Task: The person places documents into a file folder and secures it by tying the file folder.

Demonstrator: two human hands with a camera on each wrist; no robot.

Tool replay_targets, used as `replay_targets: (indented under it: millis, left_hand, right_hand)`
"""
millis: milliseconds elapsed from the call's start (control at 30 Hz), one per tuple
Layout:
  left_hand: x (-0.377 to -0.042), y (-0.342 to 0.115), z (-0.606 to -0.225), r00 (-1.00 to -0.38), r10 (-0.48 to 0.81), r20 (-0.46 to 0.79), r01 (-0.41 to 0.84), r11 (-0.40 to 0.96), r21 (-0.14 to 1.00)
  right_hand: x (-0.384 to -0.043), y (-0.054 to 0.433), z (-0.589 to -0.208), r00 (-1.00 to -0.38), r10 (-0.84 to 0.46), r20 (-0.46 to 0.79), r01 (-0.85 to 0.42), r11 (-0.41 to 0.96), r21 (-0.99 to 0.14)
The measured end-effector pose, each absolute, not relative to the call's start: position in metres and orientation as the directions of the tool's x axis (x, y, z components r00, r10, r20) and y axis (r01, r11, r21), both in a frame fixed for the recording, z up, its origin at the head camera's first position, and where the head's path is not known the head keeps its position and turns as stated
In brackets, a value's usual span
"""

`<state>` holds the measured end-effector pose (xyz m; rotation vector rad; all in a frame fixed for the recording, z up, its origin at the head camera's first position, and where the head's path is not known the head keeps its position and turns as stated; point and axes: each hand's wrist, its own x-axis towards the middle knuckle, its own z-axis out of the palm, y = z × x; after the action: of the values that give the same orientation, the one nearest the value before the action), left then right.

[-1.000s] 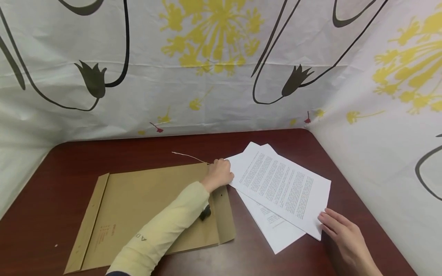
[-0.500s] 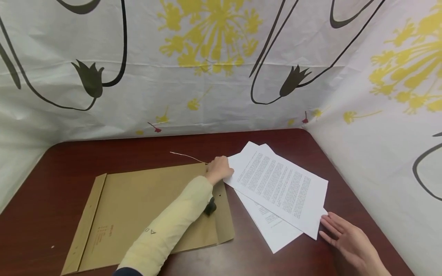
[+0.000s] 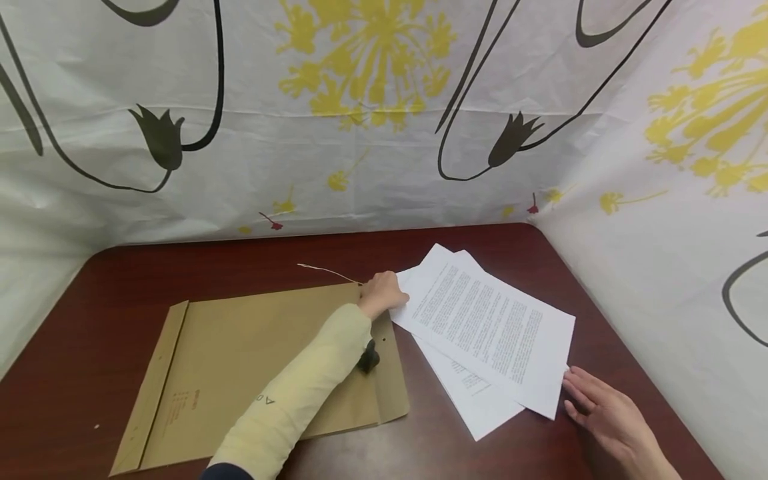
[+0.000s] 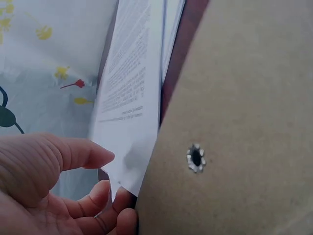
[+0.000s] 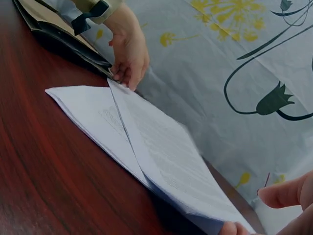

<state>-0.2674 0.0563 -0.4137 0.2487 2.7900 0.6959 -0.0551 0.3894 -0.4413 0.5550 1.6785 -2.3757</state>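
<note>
Pinching papers [image 3: 489, 327] lightly seems best: left grip [image 3: 383, 293] looks clamped on a corner; right grip [image 3: 609, 417], thumb and fingers apart, touches the opposite edge. Lower sheets [image 3: 480, 413] lie askew between grips; uneven pull could spread them. Envelope [image 3: 258, 353] sits just beside left grip.

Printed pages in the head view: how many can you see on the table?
2 show. The upper page lies to the right of the brown envelope; the lower page sticks out from beneath that upper page, mainly on its near side. More may be hidden underneath.
</note>
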Motion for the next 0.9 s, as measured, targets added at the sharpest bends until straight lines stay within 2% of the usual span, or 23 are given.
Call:
replay_targets:
  millis: [167, 333, 433, 633, 900]
  left_hand:
    - [-0.269, 0.057, -0.415, -0.948, 0.234, -0.214, 0.096, 0.855, 0.510]
    - [-0.268, 0.059, -0.415, -0.940, 0.266, -0.215, 0.078, 0.779, 0.622]
    - [-0.267, 0.060, -0.415, -0.944, 0.284, -0.170, 0.094, 0.723, 0.684]
    - [-0.267, 0.058, -0.412, -0.953, 0.296, -0.063, 0.156, 0.660, 0.735]
    - [-0.270, 0.045, -0.401, -0.955, 0.295, -0.006, 0.165, 0.550, 0.819]
  right_hand:
    - [-0.058, 0.383, -0.440, -0.890, 0.169, -0.423, 0.396, -0.172, -0.902]
    - [-0.062, 0.378, -0.438, -0.837, 0.287, -0.465, 0.483, -0.013, -0.876]
    - [-0.062, 0.378, -0.437, -0.827, 0.317, -0.465, 0.494, 0.012, -0.870]
    - [-0.060, 0.378, -0.437, -0.838, 0.322, -0.441, 0.473, 0.022, -0.881]
    - [-0.058, 0.368, -0.435, -0.842, 0.294, -0.453, 0.474, 0.001, -0.880]
